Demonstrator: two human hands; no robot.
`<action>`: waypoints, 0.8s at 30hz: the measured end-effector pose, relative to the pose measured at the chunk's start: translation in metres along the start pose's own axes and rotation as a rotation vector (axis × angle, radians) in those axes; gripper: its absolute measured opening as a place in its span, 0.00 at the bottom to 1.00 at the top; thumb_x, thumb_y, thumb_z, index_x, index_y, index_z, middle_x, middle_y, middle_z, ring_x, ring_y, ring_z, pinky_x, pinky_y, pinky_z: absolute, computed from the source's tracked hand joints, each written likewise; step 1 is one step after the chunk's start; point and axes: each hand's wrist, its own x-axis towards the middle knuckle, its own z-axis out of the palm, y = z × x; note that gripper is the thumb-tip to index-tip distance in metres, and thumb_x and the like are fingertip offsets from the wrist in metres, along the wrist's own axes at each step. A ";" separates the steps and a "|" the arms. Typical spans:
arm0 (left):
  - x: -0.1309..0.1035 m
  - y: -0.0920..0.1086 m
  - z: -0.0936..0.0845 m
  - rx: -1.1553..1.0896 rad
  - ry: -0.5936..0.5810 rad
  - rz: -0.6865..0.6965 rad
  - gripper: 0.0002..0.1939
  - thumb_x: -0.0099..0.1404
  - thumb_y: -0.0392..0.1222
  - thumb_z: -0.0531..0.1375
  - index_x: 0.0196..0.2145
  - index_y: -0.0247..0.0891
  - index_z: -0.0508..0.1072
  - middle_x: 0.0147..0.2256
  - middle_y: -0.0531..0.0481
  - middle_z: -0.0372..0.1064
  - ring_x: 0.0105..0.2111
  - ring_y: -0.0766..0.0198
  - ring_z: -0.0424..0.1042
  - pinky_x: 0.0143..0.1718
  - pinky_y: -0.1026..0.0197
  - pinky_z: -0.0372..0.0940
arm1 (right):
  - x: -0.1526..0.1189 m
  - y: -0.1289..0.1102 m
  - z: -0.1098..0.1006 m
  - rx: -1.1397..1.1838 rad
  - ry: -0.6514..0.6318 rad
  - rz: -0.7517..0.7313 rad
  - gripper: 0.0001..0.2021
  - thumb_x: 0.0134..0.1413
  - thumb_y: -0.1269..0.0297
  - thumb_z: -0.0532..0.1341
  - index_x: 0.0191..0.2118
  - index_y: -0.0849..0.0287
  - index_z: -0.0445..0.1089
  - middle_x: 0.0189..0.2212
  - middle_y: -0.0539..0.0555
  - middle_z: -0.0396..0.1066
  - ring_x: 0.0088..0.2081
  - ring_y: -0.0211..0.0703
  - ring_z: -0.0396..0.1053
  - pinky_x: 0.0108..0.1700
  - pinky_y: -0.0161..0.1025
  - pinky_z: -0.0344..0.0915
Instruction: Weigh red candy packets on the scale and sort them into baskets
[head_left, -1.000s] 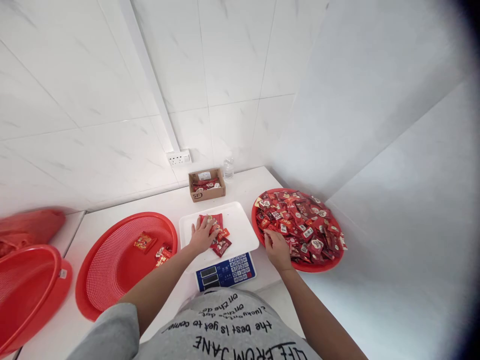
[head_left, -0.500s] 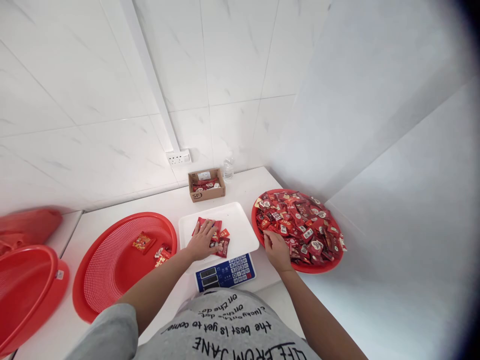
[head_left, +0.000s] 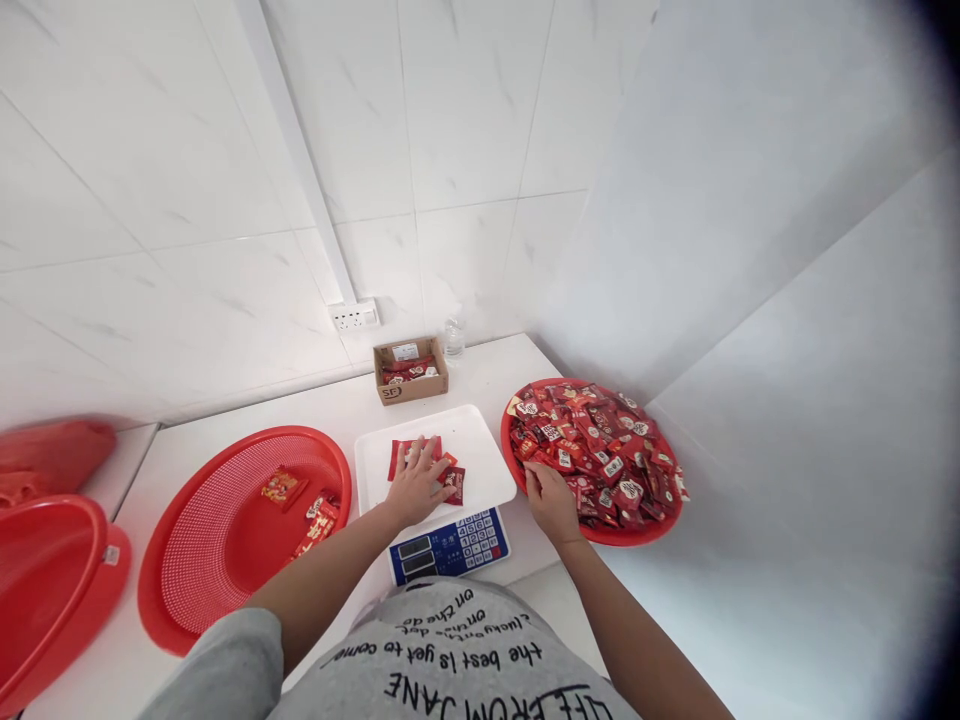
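Observation:
My left hand (head_left: pixel 417 488) lies palm down with fingers spread over several small red packets (head_left: pixel 453 486) on the white tray (head_left: pixel 480 440) of a digital scale (head_left: pixel 450 545). Part of the packets is hidden beneath it. At the near left rim of a red basket (head_left: pixel 651 530), my right hand (head_left: pixel 552 502) has its fingers curled together. What they hold, if anything, is hidden. This basket is heaped with small red packets (head_left: pixel 600 440) bearing white and yellow print.
Left of the scale stands a red perforated basket (head_left: pixel 202 530) with a few packets inside. Another red basket (head_left: pixel 52 600) is at the far left. Behind the tray are a cardboard box (head_left: pixel 411 388) with red packets and a clear bottle (head_left: pixel 454 335) near the wall.
My left hand has shifted slightly right across the packets on the tray, uncovering more of a red packet behind it. My right hand stays at the rim of the full basket.

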 end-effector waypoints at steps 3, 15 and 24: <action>0.005 0.001 -0.002 -0.003 -0.052 -0.008 0.27 0.62 0.60 0.48 0.56 0.51 0.60 0.64 0.47 0.43 0.63 0.47 0.38 0.59 0.38 0.36 | 0.000 0.000 0.000 -0.001 -0.009 0.005 0.15 0.59 0.63 0.48 0.41 0.60 0.69 0.38 0.58 0.72 0.42 0.46 0.68 0.46 0.45 0.65; 0.007 -0.003 0.009 0.041 -0.099 -0.031 0.33 0.62 0.63 0.44 0.61 0.49 0.51 0.64 0.48 0.42 0.63 0.47 0.37 0.59 0.38 0.37 | -0.001 0.003 0.003 -0.007 -0.002 -0.002 0.16 0.59 0.61 0.47 0.41 0.59 0.70 0.39 0.59 0.72 0.42 0.46 0.68 0.46 0.45 0.65; 0.004 0.016 0.012 0.005 0.038 -0.131 0.32 0.62 0.61 0.46 0.61 0.48 0.52 0.64 0.46 0.42 0.63 0.46 0.37 0.58 0.35 0.32 | -0.001 0.003 0.003 0.007 -0.021 0.011 0.15 0.59 0.62 0.48 0.41 0.59 0.70 0.38 0.59 0.72 0.42 0.46 0.68 0.46 0.45 0.65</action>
